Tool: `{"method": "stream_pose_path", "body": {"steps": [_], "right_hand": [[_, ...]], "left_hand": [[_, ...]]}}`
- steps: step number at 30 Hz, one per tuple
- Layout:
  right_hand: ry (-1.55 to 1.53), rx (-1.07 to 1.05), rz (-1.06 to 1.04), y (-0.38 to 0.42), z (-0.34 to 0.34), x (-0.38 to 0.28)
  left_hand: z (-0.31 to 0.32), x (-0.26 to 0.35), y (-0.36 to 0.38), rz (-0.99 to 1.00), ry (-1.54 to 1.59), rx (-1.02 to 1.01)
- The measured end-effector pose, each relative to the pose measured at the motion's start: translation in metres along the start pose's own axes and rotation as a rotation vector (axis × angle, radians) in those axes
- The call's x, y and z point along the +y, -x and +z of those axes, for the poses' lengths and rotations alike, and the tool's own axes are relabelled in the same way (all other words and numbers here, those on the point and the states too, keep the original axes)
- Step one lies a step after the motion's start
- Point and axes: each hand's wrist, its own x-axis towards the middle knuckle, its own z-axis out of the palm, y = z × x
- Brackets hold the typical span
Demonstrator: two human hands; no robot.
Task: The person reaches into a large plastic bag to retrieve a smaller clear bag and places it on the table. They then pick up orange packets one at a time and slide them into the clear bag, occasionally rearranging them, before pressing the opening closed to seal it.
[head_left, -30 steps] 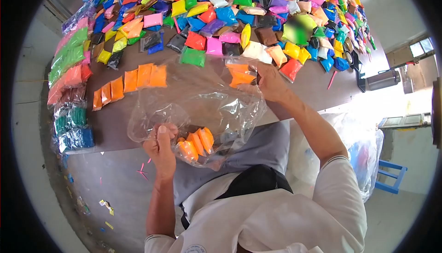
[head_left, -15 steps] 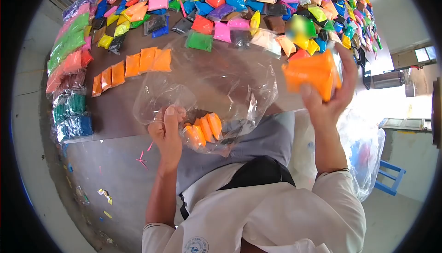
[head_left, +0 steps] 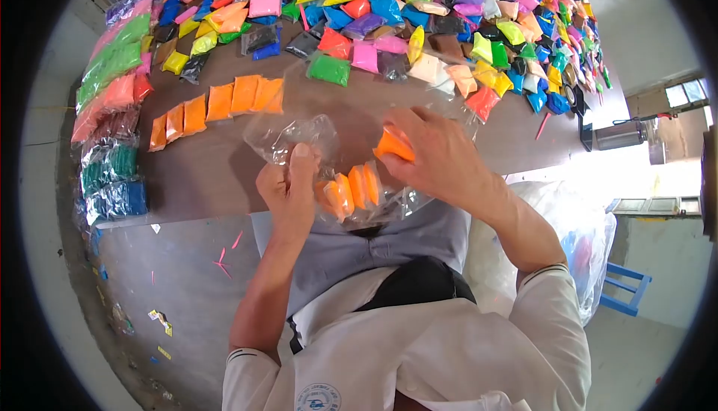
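My left hand (head_left: pixel 288 186) pinches the edge of a large clear plastic bag (head_left: pixel 299 136) at the table's front edge. Several orange packets (head_left: pixel 351 189) stand side by side in the bottom of that bag. Over the bag's opening, my right hand (head_left: pixel 441 153) is closed around more orange packets (head_left: pixel 394 144), partly hidden by the fingers. To the left on the table lies a row of orange packets (head_left: pixel 221 102), set edge to edge.
A wide heap of small coloured packets (head_left: pixel 389 7) covers the back of the table (head_left: pixel 202 186). Stacked bags of sorted packets (head_left: pixel 112 153) line the left edge. On the right are a metal cylinder (head_left: pixel 622 134), a big clear sack (head_left: pixel 553 224) and a blue stool (head_left: pixel 627 287).
My right hand has swung from the right, above the table's edge, inward to the bag with its orange packets. My left hand has moved slightly right and up, still on the bag.
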Motion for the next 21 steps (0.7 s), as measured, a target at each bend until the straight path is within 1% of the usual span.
{"method": "stream_pose_path", "body": {"steps": [2,3,6,8,11,12,14,15,18,20,21], "right_hand": [[0.065,0.055,-0.030,-0.013,-0.004,0.002],[0.060,0.017,-0.009,-0.020,-0.007,0.006],[0.043,-0.119,0.067,-0.036,-0.015,0.015],[0.037,-0.243,0.135,-0.041,-0.021,0.018],[0.026,-0.256,0.214,-0.042,-0.015,0.022],[0.000,-0.236,0.205,-0.038,-0.008,0.026],[-0.054,-0.189,0.184,-0.031,0.007,0.036],[-0.071,-0.219,0.151,-0.031,0.006,0.037],[-0.134,-0.320,0.082,-0.030,-0.002,0.040],[-0.187,-0.385,0.062,-0.034,-0.007,0.043],[-0.157,-0.387,0.032,-0.035,-0.006,0.043]], "left_hand": [[0.007,0.004,-0.012,0.091,0.012,0.033],[0.010,0.006,-0.018,0.137,0.017,0.050],[0.011,0.007,-0.034,0.177,0.088,0.019],[0.011,0.010,-0.042,0.157,0.082,0.024],[0.016,0.007,-0.047,0.088,0.027,0.035],[0.018,0.005,-0.048,0.059,0.001,0.039],[0.025,-0.011,-0.049,0.128,0.048,0.035],[0.028,-0.014,-0.050,0.160,0.069,0.033],[0.029,-0.012,-0.046,0.073,0.080,0.050],[0.027,-0.015,-0.048,0.062,0.087,0.035],[0.026,-0.015,-0.049,0.059,0.092,0.030]]}}
